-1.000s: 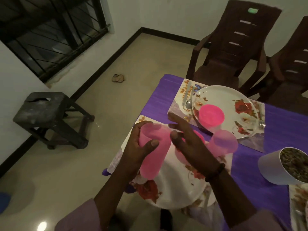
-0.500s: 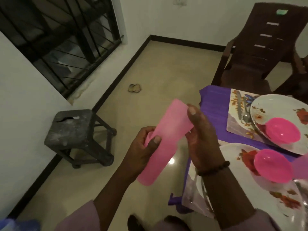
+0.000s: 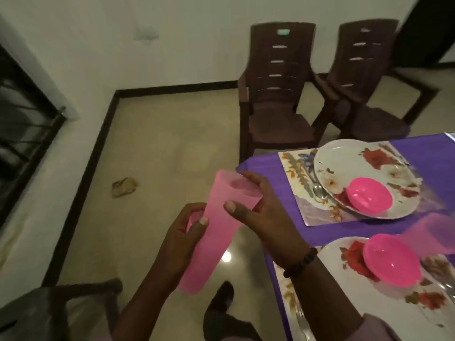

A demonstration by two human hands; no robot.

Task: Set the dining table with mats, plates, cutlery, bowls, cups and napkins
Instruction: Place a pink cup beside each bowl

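Stack of translucent pink plastic cups [image 3: 216, 225] held off the worktop's left edge, left hand [image 3: 183, 238] fingers curled round lower part, right hand [image 3: 261, 212] fingers gripping top cup's rim.

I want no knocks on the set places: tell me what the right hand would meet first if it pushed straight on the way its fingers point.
The right hand grips the top of the pink cup stack, fingers pointing left, away from the table. Past the cups, only floor shows; depth is unclear.
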